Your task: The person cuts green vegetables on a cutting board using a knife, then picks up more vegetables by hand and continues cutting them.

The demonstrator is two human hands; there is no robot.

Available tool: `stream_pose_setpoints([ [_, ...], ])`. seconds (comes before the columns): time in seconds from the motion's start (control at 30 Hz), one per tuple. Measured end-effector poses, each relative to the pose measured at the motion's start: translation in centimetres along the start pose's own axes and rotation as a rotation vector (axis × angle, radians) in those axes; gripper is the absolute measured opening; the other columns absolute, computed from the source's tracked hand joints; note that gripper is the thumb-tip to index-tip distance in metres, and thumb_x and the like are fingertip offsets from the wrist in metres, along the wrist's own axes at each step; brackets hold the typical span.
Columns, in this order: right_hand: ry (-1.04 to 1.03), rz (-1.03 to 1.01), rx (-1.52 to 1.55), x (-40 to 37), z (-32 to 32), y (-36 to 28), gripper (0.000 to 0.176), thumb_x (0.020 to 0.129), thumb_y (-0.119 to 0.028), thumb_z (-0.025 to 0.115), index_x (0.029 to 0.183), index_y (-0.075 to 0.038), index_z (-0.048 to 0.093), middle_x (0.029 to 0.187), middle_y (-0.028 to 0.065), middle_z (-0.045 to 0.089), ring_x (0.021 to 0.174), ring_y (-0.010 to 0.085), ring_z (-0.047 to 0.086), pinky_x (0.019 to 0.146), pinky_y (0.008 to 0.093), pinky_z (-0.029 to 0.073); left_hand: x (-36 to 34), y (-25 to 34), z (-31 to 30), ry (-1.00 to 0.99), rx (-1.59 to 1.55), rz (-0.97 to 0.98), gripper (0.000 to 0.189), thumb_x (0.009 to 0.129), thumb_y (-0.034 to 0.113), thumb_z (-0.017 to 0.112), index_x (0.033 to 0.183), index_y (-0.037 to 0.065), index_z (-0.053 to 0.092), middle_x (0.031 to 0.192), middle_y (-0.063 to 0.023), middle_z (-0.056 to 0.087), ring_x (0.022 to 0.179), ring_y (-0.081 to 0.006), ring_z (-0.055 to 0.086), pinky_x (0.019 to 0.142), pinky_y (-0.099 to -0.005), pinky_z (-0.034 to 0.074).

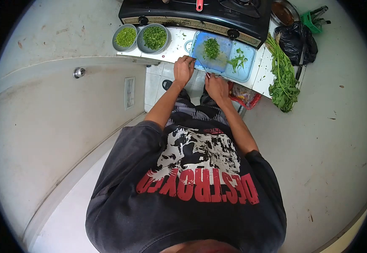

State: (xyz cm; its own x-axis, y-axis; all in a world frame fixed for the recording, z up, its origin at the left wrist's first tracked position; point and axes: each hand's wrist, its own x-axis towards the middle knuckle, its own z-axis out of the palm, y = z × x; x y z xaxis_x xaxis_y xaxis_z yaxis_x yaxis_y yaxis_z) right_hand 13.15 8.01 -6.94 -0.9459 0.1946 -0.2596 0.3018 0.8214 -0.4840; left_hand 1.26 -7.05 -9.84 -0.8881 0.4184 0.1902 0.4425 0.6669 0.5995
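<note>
My left hand is at the near left corner of a light blue tray, its fingers curled together; what they grip is hard to make out. My right hand is closed at the tray's near edge around the handle of what looks like a knife, its thin blade slanting toward my left fingers. A darker blue cutting mat lies in the tray's left part. On it sits a heap of finely chopped greens. Loose green leaves are on the tray's right side.
Two grey bowls of chopped greens, one lighter and one darker, stand left. A black gas stove is behind the tray. To the right are a leafy bunch, a black plastic bag and a green basket.
</note>
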Motion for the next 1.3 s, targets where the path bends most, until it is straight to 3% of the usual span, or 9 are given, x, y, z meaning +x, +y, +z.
stream_pose_setpoints([
  [0.37,0.07,-0.057,-0.004,1.6,1.7,-0.7,0.035,0.099,-0.03,0.055,0.096,0.003,0.064,0.075,0.0245,0.07,0.07,0.0419,0.072,0.066,0.0519,0.057,0.2,0.1,0.4,0.029,-0.011,-0.082,0.009,0.084,0.009,0.068,0.089,0.007,0.075,0.088,-0.0118,0.07,0.085,-0.0333,0.065,0.079,-0.0451,0.051],
  [0.57,0.02,0.015,-0.042,-1.0,0.3,0.6,0.035,0.1,-0.031,0.054,0.097,0.003,0.063,0.076,0.0261,0.07,0.071,0.0428,0.072,0.065,0.0516,0.057,-0.1,0.8,0.6,0.019,0.242,-0.098,0.012,0.089,0.018,0.067,0.095,0.012,0.075,0.093,-0.0073,0.07,0.091,-0.0294,0.065,0.083,-0.0456,0.046],
  [0.77,0.031,0.059,0.005,-0.5,-0.6,0.5,0.037,0.101,-0.032,0.054,0.1,0.004,0.063,0.079,0.0273,0.07,0.074,0.0433,0.072,0.066,0.0515,0.058,1.2,1.4,0.6,-0.056,0.134,-0.048,0.011,0.09,0.015,0.065,0.094,0.01,0.073,0.093,-0.008,0.069,0.091,-0.0311,0.064,0.082,-0.0458,0.048],
  [1.17,0.093,-0.003,0.012,2.3,1.3,-1.1,0.035,0.101,-0.029,0.054,0.09,0.002,0.064,0.072,0.0247,0.07,0.068,0.0424,0.072,0.064,0.0511,0.058,0.9,0.6,0.1,-0.086,0.098,0.091,0.013,0.086,0.014,0.068,0.095,0.007,0.075,0.096,-0.0099,0.069,0.088,-0.033,0.063,0.08,-0.0437,0.053],
  [1.3,0.089,-0.02,-0.022,1.8,0.9,-0.7,0.033,0.101,-0.028,0.054,0.091,0.002,0.063,0.072,0.0241,0.07,0.068,0.0419,0.072,0.063,0.0508,0.058,0.8,0.0,0.7,-0.035,0.01,-0.023,0.013,0.085,0.015,0.069,0.091,0.007,0.077,0.093,-0.0118,0.07,0.087,-0.0331,0.065,0.079,-0.044,0.053],
])
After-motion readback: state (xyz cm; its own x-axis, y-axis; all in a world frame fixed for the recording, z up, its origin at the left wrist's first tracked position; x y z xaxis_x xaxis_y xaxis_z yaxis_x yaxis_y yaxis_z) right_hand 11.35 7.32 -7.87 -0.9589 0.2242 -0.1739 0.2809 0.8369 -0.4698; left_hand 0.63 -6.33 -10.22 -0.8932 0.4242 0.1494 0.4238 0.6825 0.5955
